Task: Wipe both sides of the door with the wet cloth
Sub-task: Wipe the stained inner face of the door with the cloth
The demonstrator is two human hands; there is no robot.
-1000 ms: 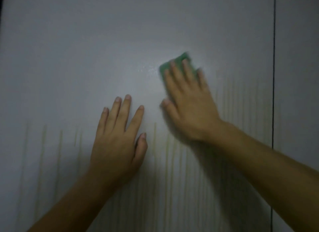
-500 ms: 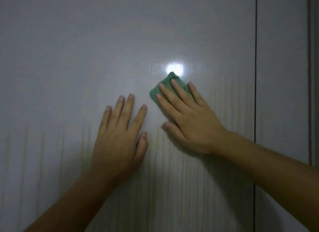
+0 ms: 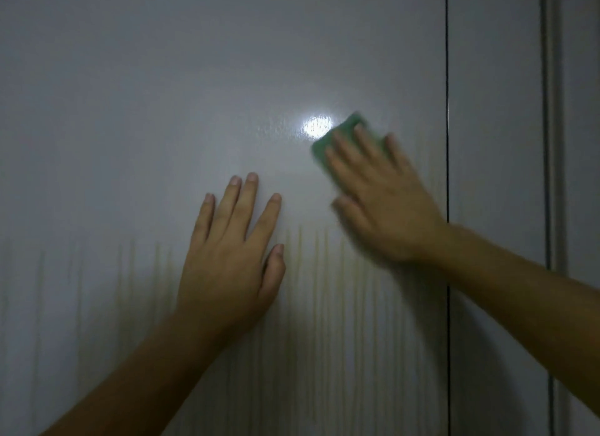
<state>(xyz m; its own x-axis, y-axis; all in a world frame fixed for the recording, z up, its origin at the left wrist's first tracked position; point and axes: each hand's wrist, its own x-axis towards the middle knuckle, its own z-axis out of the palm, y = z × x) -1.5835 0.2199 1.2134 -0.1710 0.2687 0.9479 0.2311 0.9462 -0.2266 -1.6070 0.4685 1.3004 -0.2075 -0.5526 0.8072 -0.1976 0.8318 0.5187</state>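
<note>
Now my right hand (image 3: 383, 205) presses the green cloth (image 3: 336, 138) flat against the door (image 3: 156, 117) under straight fingers, blurred; my left hand (image 3: 229, 260) lies flat just beside it, fingers spread, holding nothing

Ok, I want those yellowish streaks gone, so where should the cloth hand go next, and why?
Probably sweep the right hand and its green cloth straight downward. It presses the cloth flat high on the door, beside the glare spot, while the yellowish streaks start lower down. The left hand rests flat on the door, left of that path.
</note>
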